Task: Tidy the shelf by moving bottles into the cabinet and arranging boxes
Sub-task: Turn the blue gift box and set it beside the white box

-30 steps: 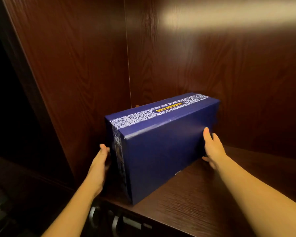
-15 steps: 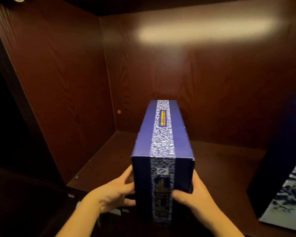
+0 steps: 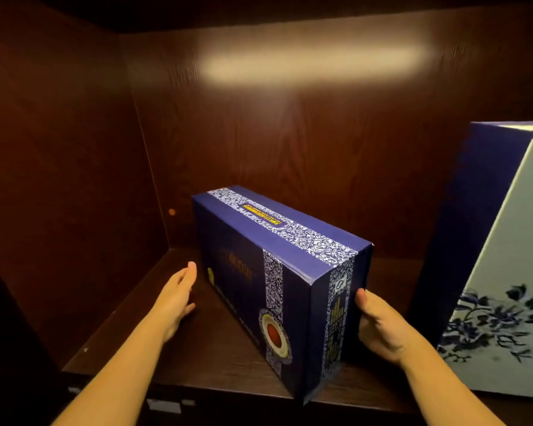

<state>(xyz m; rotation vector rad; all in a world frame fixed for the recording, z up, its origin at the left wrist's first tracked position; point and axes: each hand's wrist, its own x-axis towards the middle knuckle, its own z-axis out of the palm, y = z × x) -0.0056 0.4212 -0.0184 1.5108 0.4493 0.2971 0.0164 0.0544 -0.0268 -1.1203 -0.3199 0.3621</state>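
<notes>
Head view: blue box (image 3: pixel 277 272) standing on the shelf (image 3: pixel 173 348), centre frame, angled to the back wall.

My right hand (image 3: pixel 379 324) presses the box's near end at lower right, thumb on the front face; fingers hidden behind, so I take it as gripping the box. My left hand (image 3: pixel 176 296) is open, flat, just beside the box's long left face; contact unclear. A larger white-and-blue floral box (image 3: pixel 505 272) stands at the right edge, apart from the blue one. No bottles visible. Judgement: box arranging under way; the blue box is not yet squared, and the bottle step cannot be assessed here.
</notes>
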